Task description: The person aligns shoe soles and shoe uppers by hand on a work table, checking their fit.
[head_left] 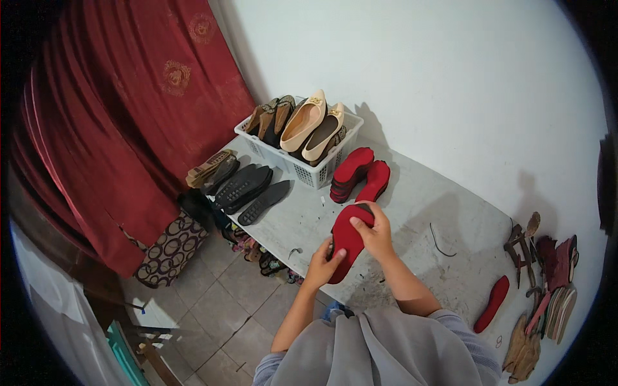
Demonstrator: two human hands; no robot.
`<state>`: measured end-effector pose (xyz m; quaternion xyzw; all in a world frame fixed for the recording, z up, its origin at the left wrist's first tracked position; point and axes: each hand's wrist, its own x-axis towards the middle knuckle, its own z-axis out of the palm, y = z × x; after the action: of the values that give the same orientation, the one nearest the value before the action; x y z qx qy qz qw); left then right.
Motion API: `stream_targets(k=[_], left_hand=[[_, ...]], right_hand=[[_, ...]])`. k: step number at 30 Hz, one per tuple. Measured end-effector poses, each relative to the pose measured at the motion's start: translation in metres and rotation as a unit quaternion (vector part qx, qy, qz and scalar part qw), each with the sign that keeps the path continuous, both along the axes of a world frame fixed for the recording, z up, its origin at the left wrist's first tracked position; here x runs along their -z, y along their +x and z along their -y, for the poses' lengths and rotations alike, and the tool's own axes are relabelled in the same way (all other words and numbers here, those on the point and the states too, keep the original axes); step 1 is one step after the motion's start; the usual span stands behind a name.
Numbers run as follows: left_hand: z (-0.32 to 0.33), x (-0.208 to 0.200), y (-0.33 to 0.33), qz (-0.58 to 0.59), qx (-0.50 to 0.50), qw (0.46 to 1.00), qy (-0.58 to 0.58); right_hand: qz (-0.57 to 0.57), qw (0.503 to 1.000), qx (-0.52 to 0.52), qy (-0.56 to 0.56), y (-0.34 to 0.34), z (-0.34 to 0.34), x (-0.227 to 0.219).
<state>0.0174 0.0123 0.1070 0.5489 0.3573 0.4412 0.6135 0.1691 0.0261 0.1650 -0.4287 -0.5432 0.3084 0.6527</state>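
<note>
Both my hands hold a red-topped shoe sole point(351, 241) with a dark edge, slanted above the table's front part. My left hand point(320, 265) grips its nearer end, thumb on the red face. My right hand point(375, 233) is closed round the farther end, its thumb also pressed on the red side. The fingers beneath the sole are mostly hidden. Just beyond my hands stand two stacks of similar red soles with dark edges, the left stack point(352, 168) and the right stack point(375, 181). A single red sole piece point(492, 303) lies to the right.
A white plastic basket point(312, 175) of flat shoes, cream ones point(302, 122) on top, stands at the back of the grey table point(412, 193). Black soles point(244, 186) lie left of it. Tools point(529, 254) and material scraps point(557, 270) are at the right. A red curtain point(122, 128) hangs left.
</note>
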Motion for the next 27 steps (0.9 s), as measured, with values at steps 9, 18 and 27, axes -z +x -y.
stream_targets(k=[9,18,27], left_hand=[[-0.013,0.041,0.013,-0.206,0.066,0.971,0.104],[-0.049,0.051,0.072,-0.196,0.051,0.974,0.099],[-0.152,0.055,0.108,-0.311,0.049,0.942,0.119]], right_hand=[[-0.014,0.990,0.139,0.013,0.058,-0.011,0.018],[0.008,0.967,0.246,-0.067,0.122,-0.052,0.083],[0.088,0.953,0.235,-0.169,0.173,-0.168,0.117]])
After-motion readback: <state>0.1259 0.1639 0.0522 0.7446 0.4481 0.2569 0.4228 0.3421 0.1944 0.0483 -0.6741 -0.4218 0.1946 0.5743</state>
